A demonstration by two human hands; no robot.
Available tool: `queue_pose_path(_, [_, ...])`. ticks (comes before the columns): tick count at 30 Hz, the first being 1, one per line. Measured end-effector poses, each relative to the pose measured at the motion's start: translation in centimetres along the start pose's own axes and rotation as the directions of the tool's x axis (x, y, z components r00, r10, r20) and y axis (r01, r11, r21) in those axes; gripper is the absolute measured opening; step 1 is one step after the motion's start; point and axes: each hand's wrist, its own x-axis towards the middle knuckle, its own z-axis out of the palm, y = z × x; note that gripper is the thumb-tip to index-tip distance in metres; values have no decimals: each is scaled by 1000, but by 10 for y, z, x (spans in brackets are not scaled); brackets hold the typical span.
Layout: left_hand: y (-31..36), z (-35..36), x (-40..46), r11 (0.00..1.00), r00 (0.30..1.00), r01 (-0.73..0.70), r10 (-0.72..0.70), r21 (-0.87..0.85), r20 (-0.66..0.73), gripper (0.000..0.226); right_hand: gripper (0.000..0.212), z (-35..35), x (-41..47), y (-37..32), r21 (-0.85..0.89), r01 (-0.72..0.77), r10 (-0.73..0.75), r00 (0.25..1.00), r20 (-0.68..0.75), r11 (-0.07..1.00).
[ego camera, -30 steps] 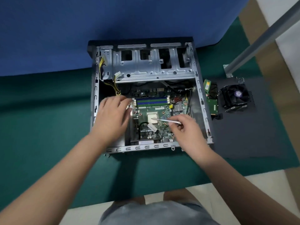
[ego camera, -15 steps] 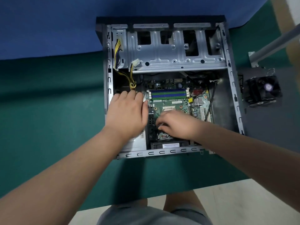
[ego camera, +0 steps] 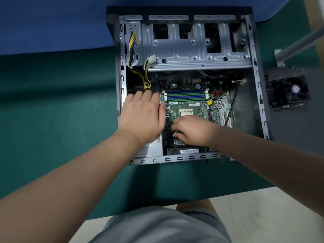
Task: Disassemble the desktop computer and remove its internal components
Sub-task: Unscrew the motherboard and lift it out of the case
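Looking down into the open computer case (ego camera: 191, 160), we take its near metal rail as our landmark. It lies on its side on a green mat (ego camera: 52, 111), with a blue backdrop (ego camera: 52, 23) beyond its far edge. Our left hand (ego camera: 142, 118) rests palm down inside the case, just beyond the left part of that rail, fingers straight and together, their tips near the yellow-and-black cable bundle (ego camera: 147, 81). What the palm covers we cannot tell, though a pale labelled unit (ego camera: 154, 146) shows beneath the wrist. Our right hand (ego camera: 191, 130) sits just beyond the middle of the rail, over the near part of the green motherboard (ego camera: 185, 104). Its fingers are curled and pinch a thin silvery tool (ego camera: 175, 132), of which only a short stub shows. Whether the tip touches the board is hidden by the hand. Just beyond the knuckles lies the square processor socket (ego camera: 185, 112), and farther from the rail run the blue and green memory slots (ego camera: 185, 96). At the far end of the case stands the bare metal drive cage (ego camera: 192, 48). Outside the case, to the right of the rail and farther back, a black cooler fan (ego camera: 289, 92) sits on a grey pad (ego camera: 289, 137).
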Motion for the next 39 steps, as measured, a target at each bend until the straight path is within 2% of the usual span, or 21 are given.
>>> queue_pose_path(5, [-1, -1, 0, 1000, 1000, -1, 1, -5, -3, 35, 18, -5, -2, -4, -30, 38, -38, 999, 5, 999])
queue_pose_path(30, [-1, 2, 0, 1000, 1000, 2, -3, -16, -18, 32, 17, -2, -1, -3, 4, 12, -12, 1000, 20, 1000])
queue_pose_path(35, [-2, 1, 0, 1000, 1000, -3, 3, -18, -25, 31, 14, -8, 1, -6, -147, 121, -110, 990, 83, 982])
queue_pose_path(37, [-2, 1, 0, 1000, 999, -4, 3, -20, -32, 31, 7, -11, 2, -11, -285, 206, -178, 977, 120, 936])
queue_pose_path(39, [-1, 1, 0, 1000, 999, -5, 4, -19, -38, 31, 13, -15, 4, -16, -422, 282, -229, 958, 172, 862])
